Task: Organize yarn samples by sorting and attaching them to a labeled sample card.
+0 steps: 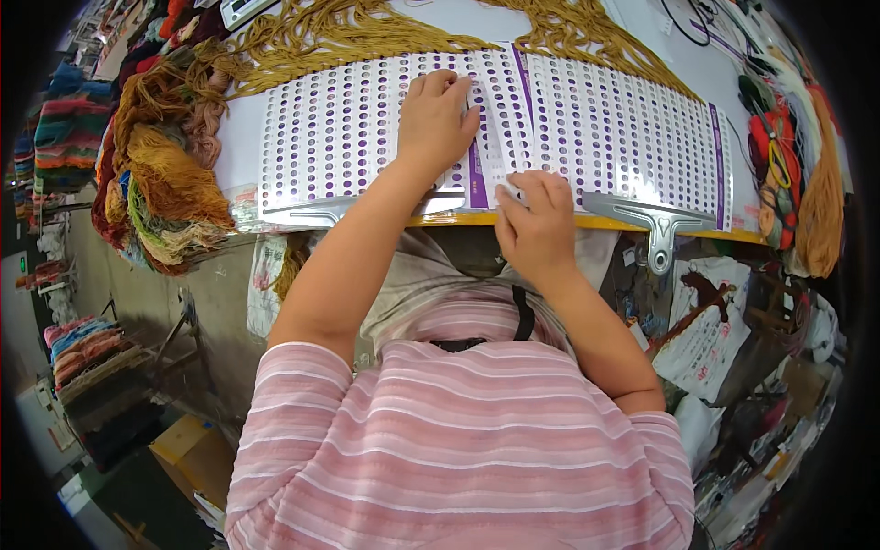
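Note:
White perforated cards [321,137] with rows of dark round holes and purple bands lie side by side along the table's near edge. My left hand [434,126] rests palm down on them, fingers slightly bent and thumb apart, holding nothing visible. A narrow perforated card strip [502,124] slants between the wider cards. At its lower end my right hand [541,218] has thumb and fingertips closed on it, though the exact contact is partly hidden. Mustard yarn strands [357,35] run from the cards' far edge. A metal clip [307,214] and another metal clip [655,220] grip the near edge.
Tangled multicoloured yarn bundles [170,165] hang over the table's left end. More yarn, red, green and orange [816,183], hangs at the right end. Stacks of coloured yarn [92,357] and a cardboard box [192,454] stand at left. White plastic sacks [706,344] lie below right.

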A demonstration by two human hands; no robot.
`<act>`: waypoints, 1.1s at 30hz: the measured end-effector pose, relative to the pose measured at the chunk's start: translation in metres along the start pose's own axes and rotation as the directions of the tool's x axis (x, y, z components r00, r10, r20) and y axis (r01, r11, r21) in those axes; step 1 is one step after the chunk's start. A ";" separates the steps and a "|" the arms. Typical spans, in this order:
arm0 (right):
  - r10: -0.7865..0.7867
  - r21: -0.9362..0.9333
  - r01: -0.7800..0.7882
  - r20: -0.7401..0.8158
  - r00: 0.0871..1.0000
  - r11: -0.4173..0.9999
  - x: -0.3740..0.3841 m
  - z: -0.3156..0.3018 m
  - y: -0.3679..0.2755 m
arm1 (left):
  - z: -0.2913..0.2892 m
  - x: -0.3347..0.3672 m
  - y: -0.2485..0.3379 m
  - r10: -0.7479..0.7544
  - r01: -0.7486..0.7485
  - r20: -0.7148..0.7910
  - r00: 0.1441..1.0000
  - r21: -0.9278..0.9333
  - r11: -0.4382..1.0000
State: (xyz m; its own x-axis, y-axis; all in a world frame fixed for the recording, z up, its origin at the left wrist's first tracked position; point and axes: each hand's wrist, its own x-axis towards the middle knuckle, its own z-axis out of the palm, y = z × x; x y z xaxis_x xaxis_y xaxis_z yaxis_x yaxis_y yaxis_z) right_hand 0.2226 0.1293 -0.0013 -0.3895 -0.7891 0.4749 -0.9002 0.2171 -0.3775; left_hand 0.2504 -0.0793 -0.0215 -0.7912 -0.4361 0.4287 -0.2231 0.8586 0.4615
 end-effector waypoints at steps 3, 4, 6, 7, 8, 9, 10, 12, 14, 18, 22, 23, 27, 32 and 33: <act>0.031 0.000 -0.031 -0.027 0.999 1.000 -0.002 0.005 -0.007 | 0.003 0.000 0.001 0.010 -0.008 -0.019 1.000 0.089 0.996; 0.029 0.002 -0.029 -0.021 0.999 1.000 -0.003 0.008 -0.007 | 0.004 0.000 0.001 0.014 -0.012 -0.017 1.000 0.085 0.996; 0.010 -0.001 -0.010 -0.002 1.000 1.000 -0.004 0.010 -0.011 | 0.005 0.001 0.002 -0.004 0.006 -0.017 1.000 0.122 0.992; -0.013 0.001 0.013 0.019 1.000 1.000 -0.004 0.011 -0.013 | 0.006 0.001 0.002 0.002 0.000 -0.017 1.000 0.120 0.993; -0.007 0.006 0.007 0.021 1.000 1.000 -0.004 0.014 -0.014 | 0.006 0.001 0.001 -0.001 0.003 -0.014 1.000 0.136 0.991; -0.004 0.000 0.004 0.017 1.000 1.000 -0.004 0.014 -0.014 | 0.008 0.000 0.002 -0.003 0.005 -0.013 1.000 0.152 0.988; 0.003 0.010 -0.003 0.011 1.000 1.000 -0.004 0.013 -0.014 | 0.010 0.000 0.002 -0.005 0.007 -0.013 1.000 0.168 0.986; 0.013 0.019 -0.013 0.002 1.000 1.000 -0.005 0.010 -0.013 | 0.010 -0.002 0.004 -0.009 0.008 0.003 1.000 0.159 0.987; 0.066 0.003 -0.066 -0.066 0.996 0.998 -0.007 0.004 -0.009 | 0.009 -0.002 0.008 -0.046 0.048 -0.014 0.999 0.196 0.980; 0.120 -0.076 -0.123 -0.048 0.992 0.990 -0.018 -0.003 0.005 | 0.010 -0.001 0.024 0.106 -0.102 -0.006 0.994 0.206 0.973; 0.094 -0.095 -0.098 -0.046 0.995 0.991 -0.020 0.001 0.002 | 0.017 -0.002 0.022 0.084 -0.098 0.075 0.994 0.216 0.971; 0.096 -0.090 -0.100 -0.045 0.994 0.991 -0.018 0.001 0.001 | 0.018 -0.001 0.021 0.086 -0.100 0.074 0.994 0.217 0.971; 0.099 -0.071 -0.100 -0.022 0.995 0.992 -0.014 0.007 -0.004 | 0.017 0.001 0.023 0.084 -0.107 0.100 0.991 0.255 0.961; 0.118 -0.076 -0.119 -0.016 0.993 0.990 -0.014 0.004 -0.003 | 0.017 0.000 0.028 0.088 -0.116 0.105 0.991 0.296 0.948; 0.125 -0.084 -0.125 -0.011 0.992 0.989 -0.016 0.002 -0.002 | 0.018 -0.001 0.030 0.074 -0.100 0.098 0.992 0.295 0.950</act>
State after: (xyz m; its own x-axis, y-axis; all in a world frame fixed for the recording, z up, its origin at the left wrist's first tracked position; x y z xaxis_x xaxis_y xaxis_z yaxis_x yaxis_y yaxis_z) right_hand 0.2313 0.1399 -0.0097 -0.5007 -0.7496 0.4329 -0.8576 0.3617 -0.3656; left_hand 0.2346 -0.0488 -0.0219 -0.8574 -0.3429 0.3839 -0.3011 0.9390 0.1664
